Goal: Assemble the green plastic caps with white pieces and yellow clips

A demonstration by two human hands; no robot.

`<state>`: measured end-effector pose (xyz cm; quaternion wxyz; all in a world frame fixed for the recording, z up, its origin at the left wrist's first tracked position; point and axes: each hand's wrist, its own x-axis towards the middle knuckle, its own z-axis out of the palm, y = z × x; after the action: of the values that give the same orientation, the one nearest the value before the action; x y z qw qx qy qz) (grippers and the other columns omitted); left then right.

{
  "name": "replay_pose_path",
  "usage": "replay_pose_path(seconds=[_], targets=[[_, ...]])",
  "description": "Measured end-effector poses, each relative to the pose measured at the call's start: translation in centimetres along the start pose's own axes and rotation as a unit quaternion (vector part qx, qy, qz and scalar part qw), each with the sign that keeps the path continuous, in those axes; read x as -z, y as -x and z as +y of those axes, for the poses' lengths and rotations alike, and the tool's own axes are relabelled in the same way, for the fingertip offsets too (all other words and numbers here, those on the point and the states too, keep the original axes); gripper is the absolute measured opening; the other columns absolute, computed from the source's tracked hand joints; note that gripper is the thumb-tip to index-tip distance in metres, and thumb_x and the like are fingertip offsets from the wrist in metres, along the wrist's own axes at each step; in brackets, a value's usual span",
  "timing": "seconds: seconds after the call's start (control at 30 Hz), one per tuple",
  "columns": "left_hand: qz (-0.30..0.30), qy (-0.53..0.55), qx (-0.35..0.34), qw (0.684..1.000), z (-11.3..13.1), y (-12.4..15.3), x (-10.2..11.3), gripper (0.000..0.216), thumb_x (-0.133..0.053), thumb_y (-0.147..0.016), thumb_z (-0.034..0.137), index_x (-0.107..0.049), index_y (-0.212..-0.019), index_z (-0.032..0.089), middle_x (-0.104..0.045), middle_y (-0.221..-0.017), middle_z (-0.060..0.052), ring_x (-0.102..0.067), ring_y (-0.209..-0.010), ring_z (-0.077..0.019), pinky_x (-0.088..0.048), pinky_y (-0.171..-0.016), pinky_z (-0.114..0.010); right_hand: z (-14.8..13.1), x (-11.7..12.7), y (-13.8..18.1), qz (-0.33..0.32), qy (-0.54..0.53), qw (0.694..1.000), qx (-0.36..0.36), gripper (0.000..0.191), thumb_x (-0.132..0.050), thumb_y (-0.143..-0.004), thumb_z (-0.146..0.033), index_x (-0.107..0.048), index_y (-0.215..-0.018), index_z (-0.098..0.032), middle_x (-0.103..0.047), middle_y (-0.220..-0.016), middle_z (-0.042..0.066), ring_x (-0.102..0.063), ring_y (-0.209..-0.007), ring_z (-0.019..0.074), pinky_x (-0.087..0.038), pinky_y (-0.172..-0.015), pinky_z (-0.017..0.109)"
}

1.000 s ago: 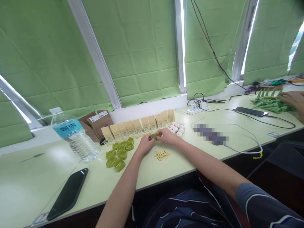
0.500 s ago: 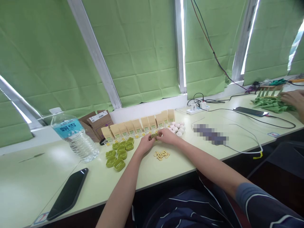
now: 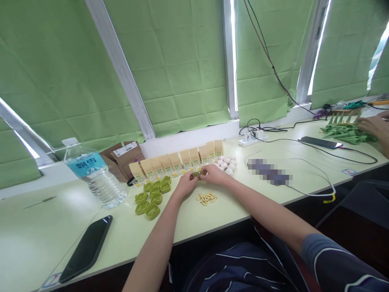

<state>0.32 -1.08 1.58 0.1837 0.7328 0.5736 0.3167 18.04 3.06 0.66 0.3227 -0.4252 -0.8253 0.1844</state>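
Between my left hand (image 3: 187, 183) and my right hand (image 3: 212, 174) is a small olive-green moulded piece (image 3: 197, 174), pinched by the fingers of both at the middle of the table. It looks like one of the several green cutter-like shapes (image 3: 152, 211) grouped to the left of my left hand. A little pile of yellow ring-like pieces (image 3: 207, 198) lies just in front of my hands. Behind them stands a row of tan paper packets (image 3: 175, 160) with small clear holders at their feet. Right of my right hand sit several white and pinkish rounded pieces (image 3: 225, 164).
At the left are a water bottle (image 3: 96, 174), a black phone (image 3: 87, 247) and a cardboard box (image 3: 124, 159). A power strip (image 3: 253, 140) with cables lies at the back right. Far right, another person's hand (image 3: 375, 126) is at some green folded pieces (image 3: 348, 133).
The green piece has turned slightly between my fingers. My hands stay in nearly the same place, and the things on the table have not moved.
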Motion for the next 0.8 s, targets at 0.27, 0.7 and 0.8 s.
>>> replay_pose_path(seconds=[0.27, 0.7, 0.8], targets=[[0.002, -0.006, -0.014, 1.0, -0.18, -0.13, 0.02, 0.02, -0.052, -0.082, 0.031, -0.045, -0.067, 0.02, -0.045, -0.063, 0.003, -0.041, -0.06, -0.013, -0.029, -0.058, -0.027, -0.09, 0.13, 0.04, -0.003, 0.005, 1.0, 0.003, 0.016, -0.066, -0.083, -0.031, -0.067, -0.074, -0.018, -0.072, -0.078, 0.003, -0.062, -0.075, 0.0145, -0.038, -0.066, 0.024], [-0.004, -0.01, -0.019, 1.0, -0.04, 0.02, 0.18, 0.021, -0.051, -0.083, 0.033, -0.044, -0.068, 0.02, -0.044, -0.064, 0.003, -0.04, -0.06, -0.0134, -0.029, -0.058, -0.027, 0.23, -0.06, 0.02, 0.0, 0.003, 1.0, 0.006, 0.017, -0.066, -0.083, -0.031, -0.066, -0.073, -0.017, -0.071, -0.077, 0.002, -0.061, -0.072, 0.0138, -0.038, -0.065, 0.024], [-0.004, -0.014, -0.018, 1.0, 0.01, 0.06, 0.21, 0.022, -0.051, -0.083, 0.033, -0.043, -0.067, 0.02, -0.045, -0.064, 0.002, -0.04, -0.06, -0.0135, -0.029, -0.057, -0.027, 0.26, -0.09, -0.04, -0.002, 0.007, 1.0, 0.009, 0.017, -0.066, -0.083, -0.03, -0.066, -0.073, -0.017, -0.071, -0.077, 0.002, -0.061, -0.072, 0.014, -0.037, -0.065, 0.024]])
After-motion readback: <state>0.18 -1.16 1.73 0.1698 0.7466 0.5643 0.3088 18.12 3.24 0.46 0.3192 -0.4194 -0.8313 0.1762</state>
